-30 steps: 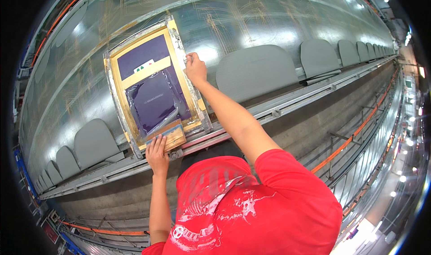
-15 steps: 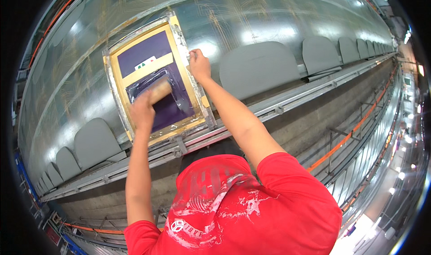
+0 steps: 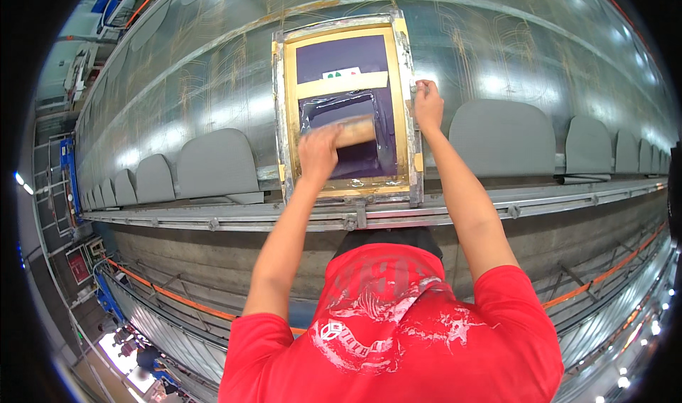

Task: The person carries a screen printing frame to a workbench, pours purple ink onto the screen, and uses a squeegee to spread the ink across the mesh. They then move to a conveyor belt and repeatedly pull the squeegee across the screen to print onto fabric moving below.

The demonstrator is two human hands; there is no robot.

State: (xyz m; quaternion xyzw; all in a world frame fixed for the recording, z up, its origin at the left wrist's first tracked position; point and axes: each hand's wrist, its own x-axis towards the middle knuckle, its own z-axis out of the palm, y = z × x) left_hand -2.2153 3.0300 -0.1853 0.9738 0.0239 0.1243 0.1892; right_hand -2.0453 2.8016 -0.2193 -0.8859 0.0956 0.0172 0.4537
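A printing screen with a worn, taped frame [image 3: 406, 66] lies on the long table, its mesh dark purple with a yellow tape strip across it. My left hand [image 3: 318, 151] is closed around the wooden handle of a squeegee [image 3: 357, 131], slightly blurred, over the lower part of the mesh. Glossy, clear-looking ink or film borders that area. The squeegee's blade is hidden. At the frame's right side, my right hand [image 3: 429, 107] pinches its outer edge, with the fingertips partly concealed. A small white patch with green and red marks [image 3: 342, 73] shows above the tape strip.
Grey rounded fabric pieces [image 3: 501, 139] lie in a row along the table [image 3: 234, 76] on both sides of the screen. A metal rail [image 3: 462, 215] with clamps runs along the near edge. Beyond it is an orange pipe [image 3: 170, 294].
The view has turned, so the screen now stands straighter and further right in the picture. My left hand still holds the squeegee over the lower mesh; my right hand stays at the frame's edge.
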